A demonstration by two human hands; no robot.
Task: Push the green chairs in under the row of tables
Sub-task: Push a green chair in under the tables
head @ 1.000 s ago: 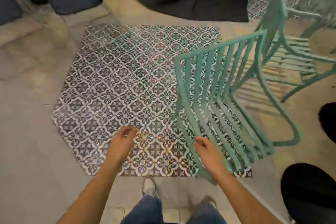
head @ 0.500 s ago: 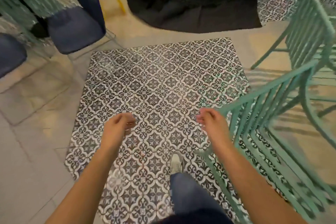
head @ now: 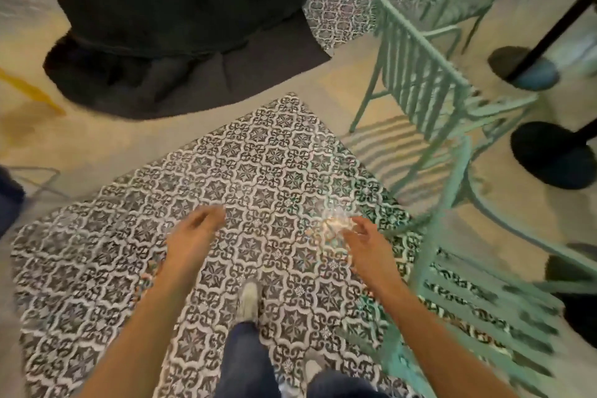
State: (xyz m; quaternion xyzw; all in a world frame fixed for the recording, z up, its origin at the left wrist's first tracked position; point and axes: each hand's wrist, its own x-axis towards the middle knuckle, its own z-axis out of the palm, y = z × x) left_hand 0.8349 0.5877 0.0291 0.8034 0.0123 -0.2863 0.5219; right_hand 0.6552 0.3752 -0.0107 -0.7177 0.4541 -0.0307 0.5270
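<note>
Both hands, left hand [head: 193, 236] and right hand [head: 368, 247], hung loosely curled and held nothing above the patterned floor tiles [head: 252, 171], beside green chairs [head: 420, 74] at its right edge.

No text, label, brand, number or sign can be read anywhere in the view; the patterned floor tiles [head: 258, 171] carry only ornament, and the blurred right side of the frame shows no lettering.

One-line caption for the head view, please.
Both bare hands, left and right, hover empty over patterned floor tiles beside slatted green metal chairs.
</note>
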